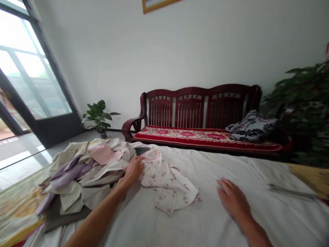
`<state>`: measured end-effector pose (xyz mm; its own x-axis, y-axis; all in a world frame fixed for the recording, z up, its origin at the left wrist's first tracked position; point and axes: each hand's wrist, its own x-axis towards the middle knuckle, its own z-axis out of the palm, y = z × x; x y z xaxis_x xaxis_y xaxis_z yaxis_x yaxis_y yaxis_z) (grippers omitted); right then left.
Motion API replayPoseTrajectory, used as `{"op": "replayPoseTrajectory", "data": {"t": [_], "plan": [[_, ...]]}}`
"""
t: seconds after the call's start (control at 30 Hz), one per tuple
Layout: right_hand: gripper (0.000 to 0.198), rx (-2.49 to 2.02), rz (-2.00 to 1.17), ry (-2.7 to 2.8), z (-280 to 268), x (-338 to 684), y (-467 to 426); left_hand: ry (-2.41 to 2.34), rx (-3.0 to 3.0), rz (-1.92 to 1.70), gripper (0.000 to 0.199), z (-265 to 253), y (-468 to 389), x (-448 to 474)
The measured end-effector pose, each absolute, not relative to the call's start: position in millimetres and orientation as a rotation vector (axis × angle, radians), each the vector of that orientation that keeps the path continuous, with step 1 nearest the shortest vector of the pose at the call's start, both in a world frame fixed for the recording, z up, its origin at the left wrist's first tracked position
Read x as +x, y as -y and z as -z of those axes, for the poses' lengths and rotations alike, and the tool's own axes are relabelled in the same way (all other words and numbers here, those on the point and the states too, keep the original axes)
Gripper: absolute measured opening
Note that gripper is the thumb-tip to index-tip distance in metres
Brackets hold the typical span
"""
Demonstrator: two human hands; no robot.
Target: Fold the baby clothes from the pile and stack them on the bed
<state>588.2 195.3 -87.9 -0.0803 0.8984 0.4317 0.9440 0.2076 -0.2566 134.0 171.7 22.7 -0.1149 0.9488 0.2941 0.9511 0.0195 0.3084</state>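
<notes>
Currently | left hand (134, 168) touching white top (164, 175) | right hand (233, 197) apart | print (162, 197) seemingly blurred

White patterned long-sleeved cloth garment (167, 183) lies on the white fabric sheet (195, 223); multicoloured cloth clothes heap (104, 171) at its 9 o'clock, flat folded off-white cloth (281, 176) at 3. Beyond the sheet: carved dark-red wooden bench (189, 115) at 1, black-and-white fabric cushion (253, 127) on its 3 o'clock end; leafy green potted plant (97, 112) at 11.

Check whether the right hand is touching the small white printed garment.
Apart: the head view shows a strip of white sheet between the right hand's fingers and the printed garment's nearest edge.
</notes>
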Motion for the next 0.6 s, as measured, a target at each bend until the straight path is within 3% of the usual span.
{"op": "replayPoseTrajectory", "data": {"t": [0.13, 0.33, 0.47, 0.6], "plan": [[0.048, -1.714, 0.140, 1.997, 85.2, 585.9, -193.5, 2.414, -1.897, 0.313, 0.037, -17.6, -182.1, 128.9], [0.047, -1.697, 0.053, 1.982, 78.6, 585.2, -190.7, 2.593, -1.876, 0.373, 0.027, -16.4, -202.1, 135.5], [0.044, -1.620, -0.097, 1.867, 75.7, 584.9, -187.7, 2.440, -2.063, 0.707, 0.035, -34.5, -203.3, 159.6], [0.042, -1.473, -0.344, 1.651, 62.9, 573.7, -179.1, 1.993, -2.508, 1.589, 0.026, -67.3, -176.7, 205.3]]}}
